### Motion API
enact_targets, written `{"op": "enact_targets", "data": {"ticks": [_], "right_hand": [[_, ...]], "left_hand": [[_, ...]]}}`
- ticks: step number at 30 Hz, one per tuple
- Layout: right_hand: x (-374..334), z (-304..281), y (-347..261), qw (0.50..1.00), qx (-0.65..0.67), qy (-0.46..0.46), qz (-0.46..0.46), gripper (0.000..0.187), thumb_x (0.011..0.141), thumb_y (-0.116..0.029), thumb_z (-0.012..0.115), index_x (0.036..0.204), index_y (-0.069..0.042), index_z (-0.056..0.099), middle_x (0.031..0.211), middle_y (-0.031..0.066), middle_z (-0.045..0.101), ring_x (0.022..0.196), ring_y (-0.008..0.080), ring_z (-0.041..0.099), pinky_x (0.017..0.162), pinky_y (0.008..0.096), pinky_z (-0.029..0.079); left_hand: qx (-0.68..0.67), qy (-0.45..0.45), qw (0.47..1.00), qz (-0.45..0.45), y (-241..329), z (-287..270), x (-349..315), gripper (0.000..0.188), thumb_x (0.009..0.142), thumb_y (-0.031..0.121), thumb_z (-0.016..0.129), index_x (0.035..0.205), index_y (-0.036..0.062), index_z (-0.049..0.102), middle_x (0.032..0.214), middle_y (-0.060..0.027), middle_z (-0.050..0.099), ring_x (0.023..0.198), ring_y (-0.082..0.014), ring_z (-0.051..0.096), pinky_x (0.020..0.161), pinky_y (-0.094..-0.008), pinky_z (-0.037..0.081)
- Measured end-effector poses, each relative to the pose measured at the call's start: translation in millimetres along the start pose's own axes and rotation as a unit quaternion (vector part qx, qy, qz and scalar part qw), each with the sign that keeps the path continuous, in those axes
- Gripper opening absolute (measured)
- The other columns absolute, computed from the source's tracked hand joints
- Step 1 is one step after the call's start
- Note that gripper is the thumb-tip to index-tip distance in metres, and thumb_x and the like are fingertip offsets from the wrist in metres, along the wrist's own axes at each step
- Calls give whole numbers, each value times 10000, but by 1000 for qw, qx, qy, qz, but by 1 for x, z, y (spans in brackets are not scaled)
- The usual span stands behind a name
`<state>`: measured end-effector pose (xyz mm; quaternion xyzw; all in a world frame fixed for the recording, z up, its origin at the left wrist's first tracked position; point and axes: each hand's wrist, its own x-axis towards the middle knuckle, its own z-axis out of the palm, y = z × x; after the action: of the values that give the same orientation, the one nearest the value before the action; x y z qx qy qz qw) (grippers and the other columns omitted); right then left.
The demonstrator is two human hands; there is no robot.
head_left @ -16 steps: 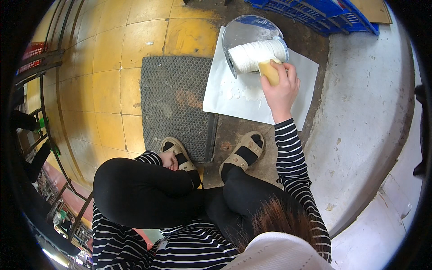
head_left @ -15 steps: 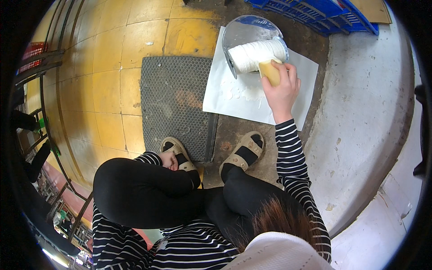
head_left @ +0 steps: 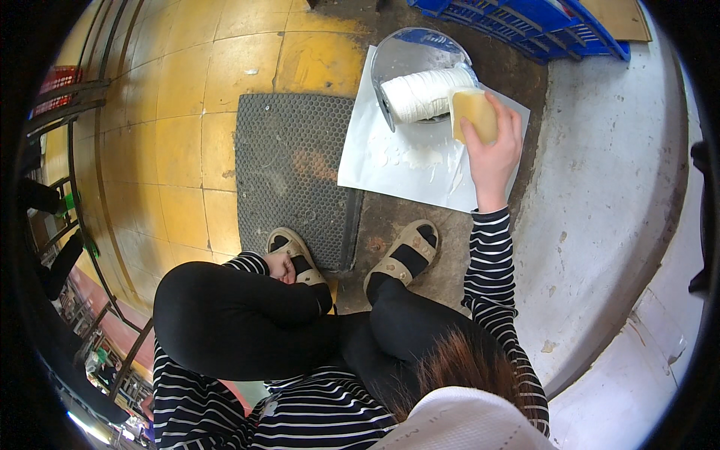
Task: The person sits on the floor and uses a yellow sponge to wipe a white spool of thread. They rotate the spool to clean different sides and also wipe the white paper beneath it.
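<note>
A yellow sponge (head_left: 475,116) with a whitish edge is gripped in my right hand (head_left: 496,154), thumb on its near face and fingers over the far side. It is beside the right end of a reel of white cord (head_left: 427,93). The reel lies on its side between round flanges and rests on a white sheet (head_left: 375,169). Wet whitish drops and smears mark the sheet in front of it. My left hand (head_left: 280,267) hangs beside my leg near the left sandal, its fingers curled in, with nothing seen in them.
A dark honeycomb rubber mat (head_left: 289,172) lies left of the sheet on yellow floor tiles (head_left: 176,157). Blue plastic crates (head_left: 525,26) stand at the far right. Along the right runs a pale, scuffed ledge (head_left: 600,187). Black metal frames (head_left: 71,150) line the left.
My right hand has drawn the sponge right and slightly nearer, off the cord's front, and turned it more upright. My left hand has stayed in place.
</note>
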<state>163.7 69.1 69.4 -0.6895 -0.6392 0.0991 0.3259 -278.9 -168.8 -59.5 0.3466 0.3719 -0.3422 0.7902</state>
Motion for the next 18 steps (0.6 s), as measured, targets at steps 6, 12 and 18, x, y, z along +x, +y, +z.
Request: {"op": "enact_targets", "data": {"ticks": [6,12,18], "right_hand": [[11,5,-7,1000,11,-6,-6,424,766,-238,758,1155,-135,624,1106,75,584,995,247,592,853,401,432],[13,15,-13,996,-55,-22,-61,404,786,-247,745,1155,-114,649,1084,75,616,991,257,607,861,387,433],[10,24,-15,992,-98,-35,-66,341,774,-252,750,1088,-123,715,1060,68,603,966,242,600,813,377,420]], "left_hand": [[-8,-12,1000,10,-1,-1,0,454,652,-74,369,916,-18,734,816,-133,718,712,-214,693,623,-326,571],[-18,-22,1000,-3,0,-1,0,441,656,-80,381,911,-17,735,814,-134,717,705,-209,690,621,-329,572],[-19,-19,1000,-6,-1,-1,1,439,658,-81,384,909,-11,737,815,-124,716,710,-202,686,622,-325,565]]}}
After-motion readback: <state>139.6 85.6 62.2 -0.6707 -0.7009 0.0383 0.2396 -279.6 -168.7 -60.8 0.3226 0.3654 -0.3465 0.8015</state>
